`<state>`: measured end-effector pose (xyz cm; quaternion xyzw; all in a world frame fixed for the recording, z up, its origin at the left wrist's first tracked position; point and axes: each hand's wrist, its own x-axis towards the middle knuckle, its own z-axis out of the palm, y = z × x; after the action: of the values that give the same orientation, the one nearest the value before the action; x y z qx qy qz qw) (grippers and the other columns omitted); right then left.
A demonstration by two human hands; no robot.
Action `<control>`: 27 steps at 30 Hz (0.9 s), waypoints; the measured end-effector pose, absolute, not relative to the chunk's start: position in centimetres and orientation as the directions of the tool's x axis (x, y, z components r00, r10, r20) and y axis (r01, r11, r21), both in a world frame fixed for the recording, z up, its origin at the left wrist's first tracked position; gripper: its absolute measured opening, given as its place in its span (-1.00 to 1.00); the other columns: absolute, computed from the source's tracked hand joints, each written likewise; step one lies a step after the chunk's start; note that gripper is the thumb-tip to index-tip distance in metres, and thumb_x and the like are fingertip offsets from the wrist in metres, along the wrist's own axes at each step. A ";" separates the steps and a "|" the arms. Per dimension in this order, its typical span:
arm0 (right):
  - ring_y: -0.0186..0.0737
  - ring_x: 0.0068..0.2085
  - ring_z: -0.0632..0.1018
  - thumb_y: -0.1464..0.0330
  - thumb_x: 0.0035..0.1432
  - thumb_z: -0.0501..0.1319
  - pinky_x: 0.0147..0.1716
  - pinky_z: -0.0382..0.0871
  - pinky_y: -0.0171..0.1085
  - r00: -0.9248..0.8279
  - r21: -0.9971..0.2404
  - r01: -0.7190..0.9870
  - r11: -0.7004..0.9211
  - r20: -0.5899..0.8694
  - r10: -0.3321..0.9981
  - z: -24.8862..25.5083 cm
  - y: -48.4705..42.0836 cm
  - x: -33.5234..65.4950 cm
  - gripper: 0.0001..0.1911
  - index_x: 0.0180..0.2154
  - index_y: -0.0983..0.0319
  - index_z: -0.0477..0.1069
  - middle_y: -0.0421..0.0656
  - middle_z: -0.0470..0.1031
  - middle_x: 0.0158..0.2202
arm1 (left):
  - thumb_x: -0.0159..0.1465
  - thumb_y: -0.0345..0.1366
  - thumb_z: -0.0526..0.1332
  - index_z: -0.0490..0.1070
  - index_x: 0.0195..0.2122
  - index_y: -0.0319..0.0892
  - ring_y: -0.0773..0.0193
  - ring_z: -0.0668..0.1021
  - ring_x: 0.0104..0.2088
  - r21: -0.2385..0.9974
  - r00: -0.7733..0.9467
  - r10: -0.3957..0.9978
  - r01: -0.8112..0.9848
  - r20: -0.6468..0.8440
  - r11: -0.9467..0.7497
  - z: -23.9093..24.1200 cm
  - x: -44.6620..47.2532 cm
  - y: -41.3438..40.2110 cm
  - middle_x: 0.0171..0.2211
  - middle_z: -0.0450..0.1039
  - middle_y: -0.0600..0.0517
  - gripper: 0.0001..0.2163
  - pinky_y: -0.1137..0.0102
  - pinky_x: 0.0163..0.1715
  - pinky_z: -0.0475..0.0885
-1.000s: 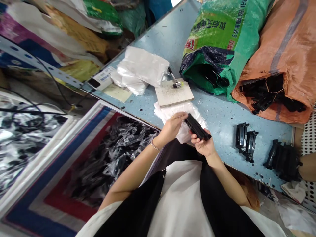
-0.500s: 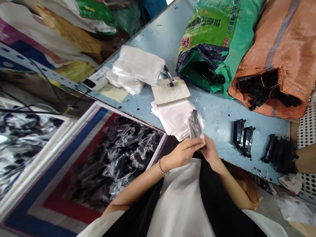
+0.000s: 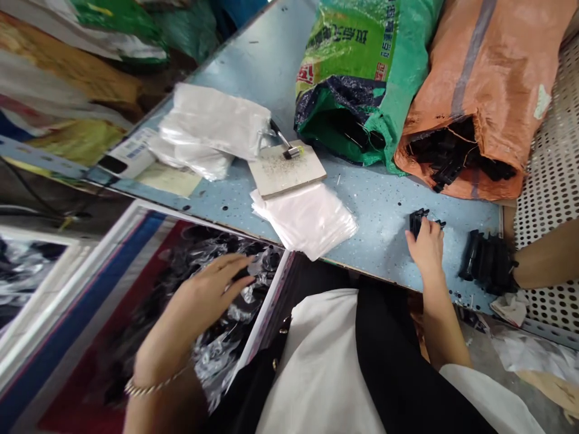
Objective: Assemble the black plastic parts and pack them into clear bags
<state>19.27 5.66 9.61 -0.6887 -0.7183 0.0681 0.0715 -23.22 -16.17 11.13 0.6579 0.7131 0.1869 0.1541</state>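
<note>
Head: right hand [image 3: 427,246] touches black parts [image 3: 416,223]

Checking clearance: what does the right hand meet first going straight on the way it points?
The black parts at the fingertips of the right hand; they seem to be touching. Past those, probably the lower edge of the orange sack, though depth is unclear.

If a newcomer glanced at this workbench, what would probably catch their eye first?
Likely the green sack and the orange sack, lying open side by side on the blue table's far side. Next, the left hand over plastic-wrapped black parts in the striped container at lower left.
</note>
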 end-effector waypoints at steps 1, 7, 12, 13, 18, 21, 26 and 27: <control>0.34 0.12 0.41 0.36 0.31 0.19 0.04 0.33 0.15 -0.025 -0.118 0.993 0.025 0.000 1.000 8.9 6.6 19.4 -0.38 0.30 0.54 0.23 0.43 0.37 0.14 | 0.38 -0.05 0.16 0.57 0.03 -0.08 -0.10 0.65 -0.02 0.431 -0.138 0.990 0.895 0.026 0.114 10.0 -23.5 -15.5 0.05 0.59 -0.14 -0.66 0.07 0.00 0.60; 0.10 0.08 0.40 0.58 0.19 0.11 0.07 0.24 0.06 -0.408 -0.169 0.902 0.398 -0.026 0.913 7.3 5.9 17.8 -0.48 0.12 0.12 0.51 0.02 0.49 0.07 | 0.45 -0.23 0.09 0.57 -0.06 -0.18 0.07 0.61 -0.02 0.541 -0.114 0.968 0.840 0.222 -0.025 5.9 -16.1 -6.3 -0.04 0.60 -0.15 -0.73 0.16 0.10 0.53; 0.05 0.19 0.37 0.51 0.28 0.03 0.19 0.23 0.06 -0.486 -0.366 0.796 0.482 0.088 0.870 7.6 4.5 18.1 -0.65 -0.22 0.13 0.58 -0.03 0.50 0.07 | 0.32 -0.44 0.18 0.53 -0.36 -0.21 -0.03 0.55 -0.10 0.485 -0.110 0.975 0.874 0.193 0.003 4.9 -12.4 0.1 -0.14 0.56 -0.24 -0.84 0.10 -0.05 0.52; 0.07 0.19 0.39 0.41 0.32 0.06 0.18 0.27 0.06 -0.457 -0.400 0.795 0.456 0.101 0.884 7.5 4.4 18.2 -0.71 -0.12 0.15 0.57 0.01 0.48 0.08 | 0.28 -0.45 0.20 0.50 -0.43 -0.19 0.00 0.54 -0.14 0.529 -0.142 0.978 0.848 0.153 0.041 4.8 -12.9 0.8 -0.22 0.55 -0.20 -0.84 0.14 -0.09 0.51; 0.26 0.09 0.46 0.04 0.18 0.29 0.11 0.33 0.20 -0.250 -0.449 0.867 0.218 -0.014 0.968 6.8 4.0 19.0 -0.29 0.24 0.28 0.34 0.20 0.46 0.08 | 0.19 -0.28 0.32 0.44 -0.49 -0.17 0.23 0.49 -0.40 0.819 -0.257 0.959 0.520 -0.121 0.243 5.2 -16.8 2.0 -0.45 0.48 0.03 -0.85 0.33 -0.33 0.40; 0.11 -0.08 0.55 0.00 0.08 0.33 -0.01 0.44 0.09 -0.134 -0.710 0.701 -0.061 -0.216 0.967 7.0 3.8 18.8 -0.32 0.13 0.25 0.43 0.09 0.55 -0.02 | 0.16 -0.28 0.32 0.44 -0.40 -0.18 0.30 0.48 -0.46 0.906 -0.280 0.940 0.313 -0.196 0.283 5.0 -17.5 1.8 -0.49 0.48 0.08 -0.89 0.40 -0.42 0.34; -0.09 -0.28 0.60 0.02 0.06 0.34 -0.32 0.53 -0.16 -0.601 -0.750 0.005 -0.661 -0.531 0.598 7.2 1.6 13.4 -0.53 -0.13 0.22 0.53 -0.05 0.62 -0.27 | 0.20 -0.42 0.22 0.48 -0.28 -0.20 0.27 0.57 -0.38 0.913 -0.265 0.958 0.354 -0.110 0.202 3.9 -17.2 1.5 -0.39 0.56 0.03 -0.92 0.37 -0.32 0.49; -0.11 -0.29 0.60 0.04 0.08 0.32 -0.36 0.54 -0.20 -0.677 -0.650 -0.032 -0.759 -0.544 0.495 6.9 1.1 11.9 -0.56 -0.14 0.24 0.53 -0.05 0.63 -0.29 | 0.23 -0.45 0.17 0.52 -0.24 -0.21 0.24 0.61 -0.30 0.896 -0.237 0.969 0.414 -0.063 0.160 3.8 -17.3 1.5 -0.32 0.60 -0.01 -0.85 0.32 -0.22 0.54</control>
<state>11.91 1.13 6.93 -0.3713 -0.3116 0.8612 0.1530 -17.27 1.47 3.82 0.5104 0.6775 0.3996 0.3475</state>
